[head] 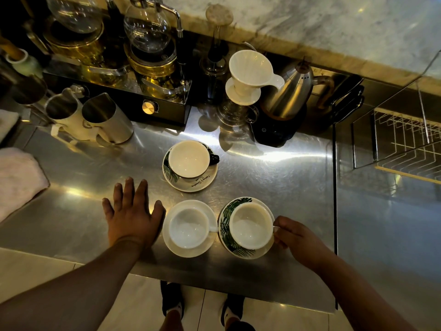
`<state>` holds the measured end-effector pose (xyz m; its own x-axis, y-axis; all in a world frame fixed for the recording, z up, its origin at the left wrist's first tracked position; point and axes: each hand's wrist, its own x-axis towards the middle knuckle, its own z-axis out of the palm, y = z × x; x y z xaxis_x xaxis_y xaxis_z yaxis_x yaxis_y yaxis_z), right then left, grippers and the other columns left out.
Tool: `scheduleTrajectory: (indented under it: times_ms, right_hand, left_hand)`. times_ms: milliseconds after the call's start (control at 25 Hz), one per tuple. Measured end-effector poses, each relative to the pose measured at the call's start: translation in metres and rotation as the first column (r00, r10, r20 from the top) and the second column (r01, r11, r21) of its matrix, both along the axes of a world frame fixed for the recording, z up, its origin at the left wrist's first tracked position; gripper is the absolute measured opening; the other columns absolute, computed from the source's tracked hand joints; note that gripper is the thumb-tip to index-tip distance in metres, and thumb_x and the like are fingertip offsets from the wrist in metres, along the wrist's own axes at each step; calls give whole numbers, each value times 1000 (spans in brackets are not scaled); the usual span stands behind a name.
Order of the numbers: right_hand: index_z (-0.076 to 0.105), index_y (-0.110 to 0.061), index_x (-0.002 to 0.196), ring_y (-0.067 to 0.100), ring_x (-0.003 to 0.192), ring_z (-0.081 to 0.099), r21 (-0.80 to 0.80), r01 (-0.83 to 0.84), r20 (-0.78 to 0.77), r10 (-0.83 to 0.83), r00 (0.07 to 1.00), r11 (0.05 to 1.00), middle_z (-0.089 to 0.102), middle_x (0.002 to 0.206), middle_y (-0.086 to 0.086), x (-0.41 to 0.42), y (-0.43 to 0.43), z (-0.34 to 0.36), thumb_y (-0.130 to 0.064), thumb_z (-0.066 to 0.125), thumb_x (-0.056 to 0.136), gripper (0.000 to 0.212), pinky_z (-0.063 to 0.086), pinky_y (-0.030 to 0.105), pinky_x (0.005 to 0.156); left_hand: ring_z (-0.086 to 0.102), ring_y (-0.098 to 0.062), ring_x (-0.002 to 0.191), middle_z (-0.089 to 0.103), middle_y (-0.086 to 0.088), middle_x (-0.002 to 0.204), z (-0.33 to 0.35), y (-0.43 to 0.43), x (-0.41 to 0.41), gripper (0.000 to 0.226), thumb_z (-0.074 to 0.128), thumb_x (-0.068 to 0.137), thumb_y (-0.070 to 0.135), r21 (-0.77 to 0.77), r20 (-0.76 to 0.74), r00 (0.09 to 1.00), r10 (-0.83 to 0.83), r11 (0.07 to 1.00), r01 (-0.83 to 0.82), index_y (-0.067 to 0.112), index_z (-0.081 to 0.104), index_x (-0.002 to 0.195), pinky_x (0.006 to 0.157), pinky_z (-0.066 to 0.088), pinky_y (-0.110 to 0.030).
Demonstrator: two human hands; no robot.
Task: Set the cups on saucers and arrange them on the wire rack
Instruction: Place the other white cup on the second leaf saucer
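**A:** ok so what's the hand situation on the steel tabletop (274,168)?

**B:** left hand (132,211) is flat on the tabletop, fingers spread wide, holding nothing. right hand (292,235) is pinched around the handle of the white cup (250,225) that sits on the leaf-print saucer (225,225).

**A:** and the other cups?

**B:** between the two hands, just beside the left thumb, there's a plain white cup (188,228) on a plain white saucer (171,244), its handle pointing toward the leaf-print saucer, and those two saucers nearly touch. Past the left hand's fingertips sits a third cup with a black handle (189,158) on a saucer with leaves and some lettering (191,185).

**A:** where's the wire rack?

**B:** wire rack (405,139) is off beyond the right hand, far side, well apart from all three cups, down in a recessed steel area.

**A:** anything in the way?

**B:** the stretch of tabletop between the right hand and the rack looks bare. The clutter is all further back: steel kettle (291,91) on a black base, white dripper (248,72) on a glass server, siphon brewers (148,32) on a black stand, two steel milk pitchers (95,115) beyond the left hand, and a pale cloth (19,177) off to its outer side.
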<state>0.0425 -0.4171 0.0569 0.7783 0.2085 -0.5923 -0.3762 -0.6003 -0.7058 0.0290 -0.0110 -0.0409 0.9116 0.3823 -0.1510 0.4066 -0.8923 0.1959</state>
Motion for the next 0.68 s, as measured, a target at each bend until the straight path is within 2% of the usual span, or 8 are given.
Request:
scheduleTrajectory:
  times_ms: [280, 480, 680]
  right_hand:
    - [66, -14, 89, 16, 71, 60, -23, -8, -34, 8, 999, 1000, 64, 76, 3, 0, 2, 1, -18, 52, 104, 21, 50, 37, 72]
    - [66, -22, 83, 7, 67, 59, -54, -11, -34, 9, 999, 998, 63, 72, -3, -1, -1, 1, -21, 53, 103, 24, 50, 35, 71]
    - [65, -22, 87, 12, 70, 60, -84, -35, -40, 32, 999, 996, 65, 76, 0, -2, -3, 1, -24, 52, 104, 21, 50, 35, 71]
  left_hand:
    - [0, -26, 160, 14, -4, 174, 2, 0, 0, 75, 31, 94, 66, 6, -8, 1000, -4, 1000, 4, 34, 20, 161, 126, -1, -57]
    - [0, -26, 160, 14, -4, 174, 4, -2, 0, 75, 31, 94, 66, 2, -11, 1000, 0, 1000, 0, 34, 22, 161, 126, -1, -57]
    - [0, -26, 160, 13, -4, 174, 5, -2, 0, 75, 29, 94, 66, 8, -26, 1000, 0, 1000, 1, 34, 20, 161, 126, -2, -57]
